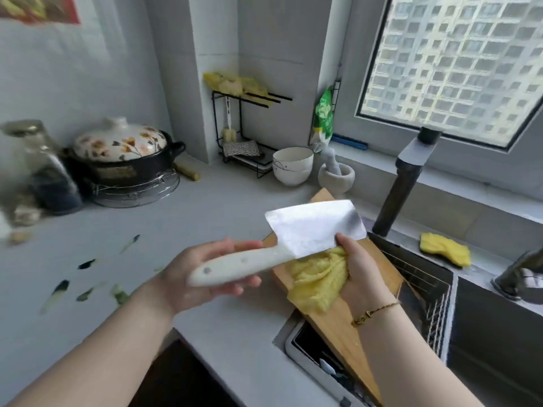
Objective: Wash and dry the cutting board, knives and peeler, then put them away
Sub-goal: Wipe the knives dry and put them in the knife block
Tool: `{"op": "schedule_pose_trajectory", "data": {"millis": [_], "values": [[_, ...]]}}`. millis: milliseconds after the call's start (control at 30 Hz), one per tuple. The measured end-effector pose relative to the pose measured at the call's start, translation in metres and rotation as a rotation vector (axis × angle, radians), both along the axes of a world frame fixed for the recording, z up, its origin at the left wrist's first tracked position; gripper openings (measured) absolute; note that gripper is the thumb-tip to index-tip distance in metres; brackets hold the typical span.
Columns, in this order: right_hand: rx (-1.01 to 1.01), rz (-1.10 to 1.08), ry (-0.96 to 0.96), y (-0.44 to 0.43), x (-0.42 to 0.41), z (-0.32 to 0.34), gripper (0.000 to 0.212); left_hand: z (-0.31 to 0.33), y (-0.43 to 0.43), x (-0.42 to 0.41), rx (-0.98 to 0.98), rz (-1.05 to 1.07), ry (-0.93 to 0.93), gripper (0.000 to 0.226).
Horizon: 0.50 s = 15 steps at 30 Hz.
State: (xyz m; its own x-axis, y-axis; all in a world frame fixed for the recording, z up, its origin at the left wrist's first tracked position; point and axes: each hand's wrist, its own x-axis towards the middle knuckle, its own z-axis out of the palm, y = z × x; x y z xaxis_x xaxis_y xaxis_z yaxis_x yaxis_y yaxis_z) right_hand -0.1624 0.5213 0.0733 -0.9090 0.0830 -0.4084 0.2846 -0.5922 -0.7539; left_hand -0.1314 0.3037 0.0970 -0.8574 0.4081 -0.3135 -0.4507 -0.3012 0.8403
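The left hand (199, 277) curls its fingers (246, 282) round the handle of the cleaver (314, 227) above the cutting board (340, 327) (propped at the sink (487, 324)), the right hand (361, 271) pinching a yellow cloth (317, 277) to the blade, whose edge could cut if the cloth slips.

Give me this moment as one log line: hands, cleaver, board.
step: wiping cleaver | left hand: grips cleaver handle | right hand: holds yellow cloth against blade | cutting board: tilted beneath hands
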Motion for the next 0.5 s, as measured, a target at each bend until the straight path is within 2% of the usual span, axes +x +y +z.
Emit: {"op": "schedule_pose_trajectory", "data": {"millis": [33, 67, 133, 267, 367, 433, 500], "values": [[-0.033, 0.010, -0.003, -0.007, -0.004, 0.001, 0.018, 0.002, -0.009, 0.006, 0.060, 0.090, 0.036, 0.036], [-0.063, 0.052, -0.011, -0.019, -0.007, 0.004, 0.019, 0.005, -0.020, 0.013, 0.117, 0.179, 0.102, 0.036], [-0.111, 0.110, -0.021, -0.040, -0.011, 0.008, 0.023, -0.001, -0.031, 0.022, 0.166, 0.266, 0.225, 0.054], [-0.142, 0.164, -0.030, -0.090, -0.009, 0.011, 0.024, -0.010, -0.036, 0.036, 0.076, 0.603, 0.419, 0.061], [-0.097, 0.230, -0.056, -0.128, -0.003, 0.012, 0.025, -0.008, -0.047, 0.042, -0.061, 0.939, 0.505, 0.038], [-0.082, 0.283, -0.070, -0.157, 0.003, 0.013, 0.026, 0.004, -0.064, 0.047, -0.079, 1.037, 0.588, 0.025], [-0.067, 0.334, -0.064, -0.185, 0.008, 0.013, 0.028, 0.014, -0.085, 0.052, -0.107, 1.089, 0.656, 0.025]]}}
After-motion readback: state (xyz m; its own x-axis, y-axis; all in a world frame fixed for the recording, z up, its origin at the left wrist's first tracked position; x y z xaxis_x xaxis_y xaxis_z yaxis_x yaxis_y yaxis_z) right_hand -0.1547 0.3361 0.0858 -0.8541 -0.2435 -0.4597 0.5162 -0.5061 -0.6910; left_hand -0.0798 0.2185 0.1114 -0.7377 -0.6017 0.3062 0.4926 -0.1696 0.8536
